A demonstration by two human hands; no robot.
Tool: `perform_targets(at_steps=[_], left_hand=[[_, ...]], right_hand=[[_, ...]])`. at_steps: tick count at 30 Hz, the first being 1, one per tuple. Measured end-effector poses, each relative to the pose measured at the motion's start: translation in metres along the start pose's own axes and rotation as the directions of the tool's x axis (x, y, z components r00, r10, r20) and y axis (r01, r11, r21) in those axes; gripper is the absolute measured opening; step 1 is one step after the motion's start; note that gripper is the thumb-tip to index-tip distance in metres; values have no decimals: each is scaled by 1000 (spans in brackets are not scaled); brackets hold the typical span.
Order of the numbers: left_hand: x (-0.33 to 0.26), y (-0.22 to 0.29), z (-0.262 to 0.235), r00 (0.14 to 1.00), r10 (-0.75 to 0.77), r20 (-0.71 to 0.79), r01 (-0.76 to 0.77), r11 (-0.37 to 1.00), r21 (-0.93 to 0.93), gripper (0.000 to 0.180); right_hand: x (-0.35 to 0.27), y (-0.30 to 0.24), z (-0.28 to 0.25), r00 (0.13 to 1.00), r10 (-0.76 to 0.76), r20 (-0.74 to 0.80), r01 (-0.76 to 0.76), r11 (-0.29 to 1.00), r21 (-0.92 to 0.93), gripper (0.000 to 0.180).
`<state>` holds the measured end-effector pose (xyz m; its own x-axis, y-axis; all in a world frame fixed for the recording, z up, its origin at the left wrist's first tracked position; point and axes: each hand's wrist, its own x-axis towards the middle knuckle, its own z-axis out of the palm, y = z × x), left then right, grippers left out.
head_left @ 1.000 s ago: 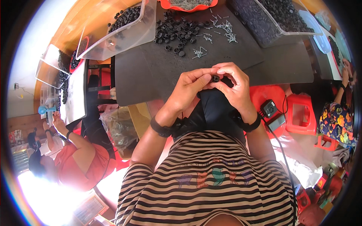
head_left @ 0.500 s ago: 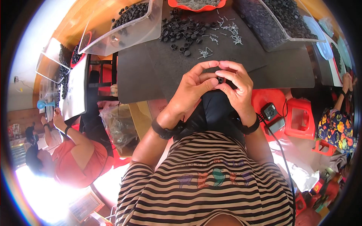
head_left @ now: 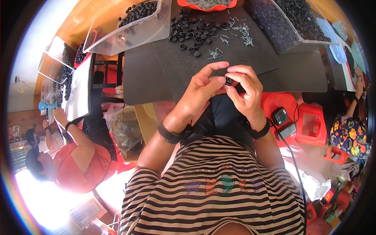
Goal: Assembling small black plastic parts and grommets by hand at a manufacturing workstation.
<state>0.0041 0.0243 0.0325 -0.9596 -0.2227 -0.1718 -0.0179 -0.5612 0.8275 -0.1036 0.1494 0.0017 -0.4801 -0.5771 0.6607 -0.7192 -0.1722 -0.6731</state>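
A small round black plastic part is pinched between my two hands, just in front of the table's near edge. My left hand has its thumb against one side of the part, with the index finger stretched out above it. My right hand grips the other side between thumb and fingers. Whether a screw sits in the part is too small to tell. Beyond my hands, a pile of black caps lies on the dark table mat. Loose silver screws are scattered to its right.
Clear plastic bins of black parts stand at the far left and far right. Between them is a red bowl of screws. Red stools and a black cable are at my right. Co-workers sit left and right.
My fingers have shifted slightly around the black part, and the left index finger has come away from the right fingertips. The view has moved a little.
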Motion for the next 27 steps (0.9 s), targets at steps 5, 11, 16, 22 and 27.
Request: perform_targets(at_steps=[5, 11, 16, 22, 27], left_hand=[[0, -1, 0, 999, 18, 29, -19, 1000, 24, 41], [-7, 7, 5, 998, 24, 60, -33, 987, 157, 45], [-8, 0, 9, 999, 24, 48, -29, 994, 105, 45], [-16, 12, 10, 996, -58, 62, 39, 960, 277, 46], [-19, 46, -16, 999, 40, -2, -34, 876, 481, 35]], right_hand=[[2, 0, -2, 998, -69, -2, 69, 998, 5, 25], [2, -4, -2, 998, -61, 3, 61, 998, 12, 22], [1, -8, -4, 998, -66, 2, 66, 998, -5, 17], [-2, -9, 2, 988, -150, 47, 153, 986, -71, 20], [9, -15, 6, 989, -59, 137, 64, 997, -35, 36]])
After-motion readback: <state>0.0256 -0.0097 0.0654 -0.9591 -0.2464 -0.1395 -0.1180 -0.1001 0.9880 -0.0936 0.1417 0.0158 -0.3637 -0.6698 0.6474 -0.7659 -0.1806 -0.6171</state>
